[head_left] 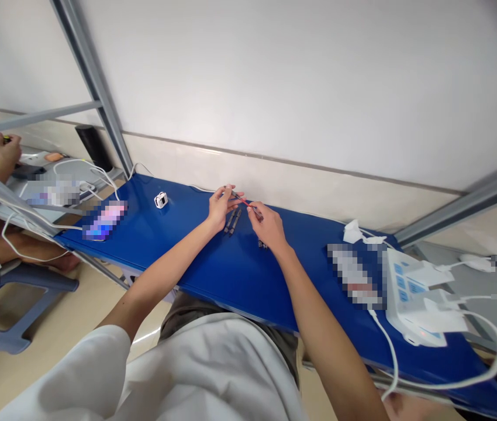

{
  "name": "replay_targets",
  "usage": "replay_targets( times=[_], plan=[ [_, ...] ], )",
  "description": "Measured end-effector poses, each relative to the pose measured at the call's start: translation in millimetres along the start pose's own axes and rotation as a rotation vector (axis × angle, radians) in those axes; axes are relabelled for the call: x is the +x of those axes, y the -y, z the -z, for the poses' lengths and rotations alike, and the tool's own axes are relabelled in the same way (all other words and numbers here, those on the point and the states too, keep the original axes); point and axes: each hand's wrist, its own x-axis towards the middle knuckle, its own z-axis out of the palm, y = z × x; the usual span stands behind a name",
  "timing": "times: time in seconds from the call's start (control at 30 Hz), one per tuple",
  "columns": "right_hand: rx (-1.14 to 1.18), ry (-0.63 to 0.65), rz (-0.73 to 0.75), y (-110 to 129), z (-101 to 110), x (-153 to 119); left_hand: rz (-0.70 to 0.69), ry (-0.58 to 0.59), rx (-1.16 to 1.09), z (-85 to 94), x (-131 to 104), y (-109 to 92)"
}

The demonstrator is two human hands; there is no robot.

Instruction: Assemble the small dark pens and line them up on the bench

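Observation:
Over the far middle of the blue table (pixel 213 263), both hands are closed on one slim pen (pixel 245 202). It is dark toward its ends, with a red stretch showing between the hands. My left hand (pixel 219 209) pinches the upper-left end, while my right hand (pixel 266 224) grips the lower-right end. Whether the pen is in one piece or in parts, I cannot tell. Below my left hand, dark pens (pixel 232 222) lie side by side on the table. Small dark pieces (pixel 262 244) show partly from under my right hand.
A small white device (pixel 161 200) and a phone (pixel 105 221) lie at the left. To the right are another phone (pixel 356 278), a white power strip (pixel 410 298) with cables, and crumpled tissue (pixel 352 231). Another person's hand (pixel 6 151) is at the neighbouring table, beyond the metal frame (pixel 95 88).

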Motion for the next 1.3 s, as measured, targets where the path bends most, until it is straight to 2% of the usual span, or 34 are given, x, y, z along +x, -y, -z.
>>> replay_targets(
  times=[0.13,0.4,0.57,0.73,0.93,1.13,1.3],
  plan=[
    [-0.004,-0.004,0.009,-1,-1,0,0.002,0.04,0.006,-0.5,0,5],
    [-0.009,-0.014,0.007,2,1,0,-0.04,-0.089,-0.049,2.6,4,-3],
    [-0.007,-0.017,0.006,2,1,0,-0.024,-0.123,-0.085,0.6,3,-5],
    [0.001,-0.041,0.013,1,1,0,-0.058,-0.14,-0.143,7.1,11,-8],
    [0.016,-0.05,0.012,4,2,0,0.009,-0.176,-0.243,11.3,15,-14],
    [0.047,-0.075,0.009,3,1,1,-0.005,-0.163,-0.243,11.5,14,-19],
    [0.091,-0.098,-0.015,1,0,1,0.025,-0.203,-0.3,13.4,16,-23]
  ],
)
